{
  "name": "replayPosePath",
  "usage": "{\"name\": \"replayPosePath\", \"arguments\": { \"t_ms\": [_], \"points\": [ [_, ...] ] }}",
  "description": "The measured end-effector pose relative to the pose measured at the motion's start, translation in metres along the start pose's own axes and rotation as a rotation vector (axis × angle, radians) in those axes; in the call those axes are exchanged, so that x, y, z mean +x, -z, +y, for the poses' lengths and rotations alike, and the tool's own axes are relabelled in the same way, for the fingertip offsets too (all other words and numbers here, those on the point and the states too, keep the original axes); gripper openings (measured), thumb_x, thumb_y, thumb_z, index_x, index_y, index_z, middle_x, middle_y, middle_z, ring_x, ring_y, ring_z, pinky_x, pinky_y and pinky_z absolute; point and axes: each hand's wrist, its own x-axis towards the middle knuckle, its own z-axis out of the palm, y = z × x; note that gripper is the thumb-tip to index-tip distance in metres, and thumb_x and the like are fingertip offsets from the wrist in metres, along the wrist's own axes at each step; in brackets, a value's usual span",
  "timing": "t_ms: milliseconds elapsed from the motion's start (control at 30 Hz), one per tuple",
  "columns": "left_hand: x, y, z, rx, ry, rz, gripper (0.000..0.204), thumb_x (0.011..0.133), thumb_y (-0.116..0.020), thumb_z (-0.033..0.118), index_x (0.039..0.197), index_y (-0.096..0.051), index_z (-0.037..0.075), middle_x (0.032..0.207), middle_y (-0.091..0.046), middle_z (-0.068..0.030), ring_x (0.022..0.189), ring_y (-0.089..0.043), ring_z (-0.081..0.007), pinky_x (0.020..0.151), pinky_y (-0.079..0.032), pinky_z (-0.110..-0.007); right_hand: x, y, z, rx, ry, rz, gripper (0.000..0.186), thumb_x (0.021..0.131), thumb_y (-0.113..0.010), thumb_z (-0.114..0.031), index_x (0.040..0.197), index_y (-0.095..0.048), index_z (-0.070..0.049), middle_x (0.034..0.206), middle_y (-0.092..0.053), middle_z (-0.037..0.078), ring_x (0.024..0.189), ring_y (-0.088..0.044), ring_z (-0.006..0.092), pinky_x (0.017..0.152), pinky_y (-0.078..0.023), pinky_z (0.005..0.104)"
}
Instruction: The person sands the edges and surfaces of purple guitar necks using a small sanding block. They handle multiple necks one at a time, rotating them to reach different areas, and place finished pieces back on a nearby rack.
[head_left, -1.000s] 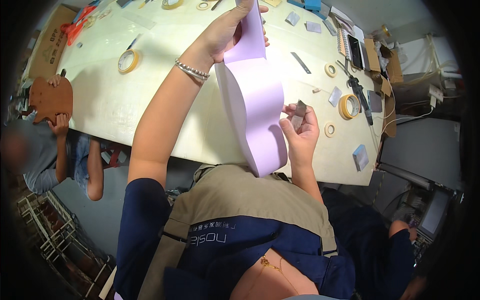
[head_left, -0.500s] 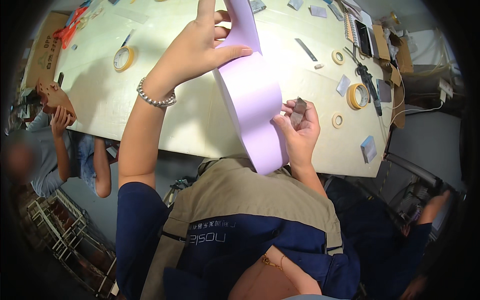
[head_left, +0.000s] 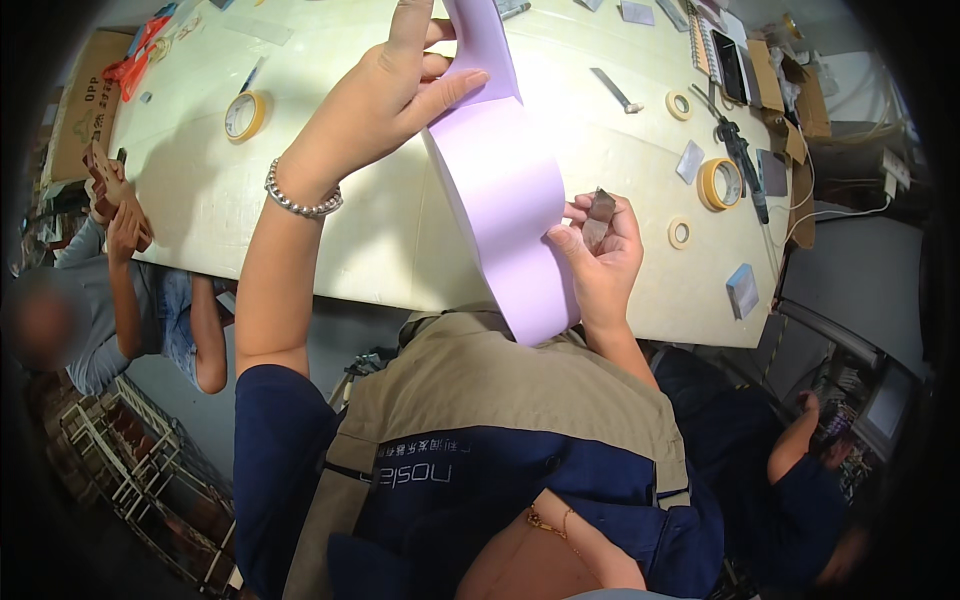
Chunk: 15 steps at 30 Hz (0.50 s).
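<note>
A lilac ukulele-like body with a neck (head_left: 510, 210) rests side-on against my front, reaching up over the table. My left hand (head_left: 390, 100) grips the neck near its joint with the body, thumb across it and fingers partly hidden. At the body's right side, my right hand (head_left: 605, 265) holds a small grey folded sheet or strip (head_left: 601, 210), its thumb pressed against the lilac surface.
The pale table (head_left: 350, 230) holds tape rolls (head_left: 720, 183), a black tool with a cord (head_left: 740, 160), a phone (head_left: 728, 68) and small grey blocks (head_left: 740, 292). A co-worker (head_left: 110, 320) handles a brown board at left; another person (head_left: 780, 470) is at lower right.
My left hand has shifted left and turned, its thumb now across the neck. The neck's top has swung slightly left. The left co-worker's brown board has turned more edge-on.
</note>
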Motion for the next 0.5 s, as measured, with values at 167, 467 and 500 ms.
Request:
{"name": "replayPosePath", "arguments": {
  "t_ms": [167, 467, 500],
  "points": [
    [-0.002, 0.006, -0.007, -0.007, -0.006, -0.037, 0.094, 0.09, -0.055, 0.001, 0.151, 0.016, 0.008, 0.089, -0.051, -0.0052, 0.068, -0.045, -0.0094, 0.065, -0.043, -0.024, 0.0, -0.004, 0.0, -0.004, 0.005, 0.015, 0.038, 0.08, -0.076, -0.003, 0.108, -0.051, 0.0, 0.1, -0.06, 0.009, 0.099, -0.061, 0.016, 0.081, -0.051, 0.0263],
    [0.009, -0.016, -0.006, -0.497, 0.162, 0.324, 0.061, 0.095, -0.061, 0.022, 0.134, -0.019, 0.0, 0.101, -0.058, -0.0167, 0.082, -0.068, -0.0235, 0.069, -0.057, -0.032, 0.017, 0.044, 0.038, -0.262, -0.035, 0.106, 0.026, 0.103, -0.042, -0.023, 0.11, -0.052, 0.0, 0.09, -0.071, 0.01, 0.071, -0.055, 0.0072, 0.06, -0.04, 0.0224],
    [0.011, -0.016, -0.015, -0.504, 0.168, 0.363, 0.054, 0.096, -0.059, 0.023, 0.128, -0.023, -0.001, 0.098, -0.058, -0.0155, 0.081, -0.068, -0.0238, 0.069, -0.057, -0.032, 0.024, 0.061, 0.058, -0.476, -0.015, 0.18, 0.024, 0.102, -0.043, -0.021, 0.111, -0.053, -0.001, 0.092, -0.071, 0.012, 0.074, -0.058, 0.0137, 0.068, -0.045, 0.0282]
  ]
}}
